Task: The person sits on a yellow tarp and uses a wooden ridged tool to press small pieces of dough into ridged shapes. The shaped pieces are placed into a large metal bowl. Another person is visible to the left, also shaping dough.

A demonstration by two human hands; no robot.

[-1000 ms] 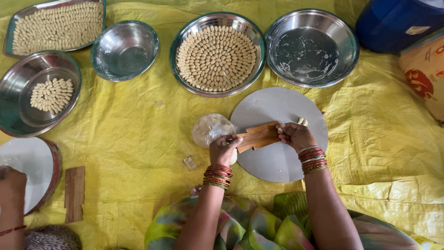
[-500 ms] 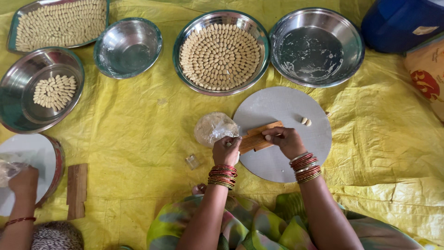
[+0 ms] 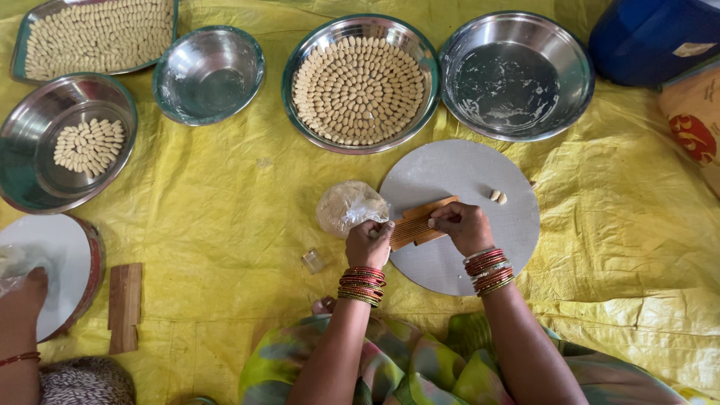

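Seated person: knees in green patterned cloth at the near edge, both forearms in red and gold bangles reaching forward over a yellow sheet (image 3: 225, 225) spread on the floor.
Left hand (image 3: 369, 244): curled into a fist at the near left end of a ridged wooden board (image 3: 421, 223), seemingly pinning that end down; whether it also pinches a bit of dough I cannot tell.
Right hand (image 3: 463, 227): fingers bent, tips pressed on the far part of the board, as if pushing something small along the ridges; what lies beneath is hidden.
Ridged board: lies slanted on a round grey slab (image 3: 480, 240), which gives it a firm, flat base.
Dough lump (image 3: 346, 206): wrapped in clear plastic, just left of the board, within easy reach of the left hand.
Two shaped pieces (image 3: 497, 197): small and pale, set aside on the slab beyond the right hand.
Small clear cup (image 3: 313, 260): on the sheet near the left wrist.
Co-worker: a hand (image 3: 26, 292) at the left edge rests on a second round slab (image 3: 52, 255), with a spare wooden board (image 3: 124, 307) beside it.
Middle steel bowl (image 3: 360, 82): straight ahead, packed with shaped pieces in neat rings, kept apart, likely so they do not stick.
Right steel bowl (image 3: 517, 75): holds only a thin floury film.
Far left: an empty bowl (image 3: 208, 73), a bowl with a small cluster of pieces (image 3: 64, 142), and a full tray (image 3: 97, 34).
Far right: a blue container (image 3: 652, 37).
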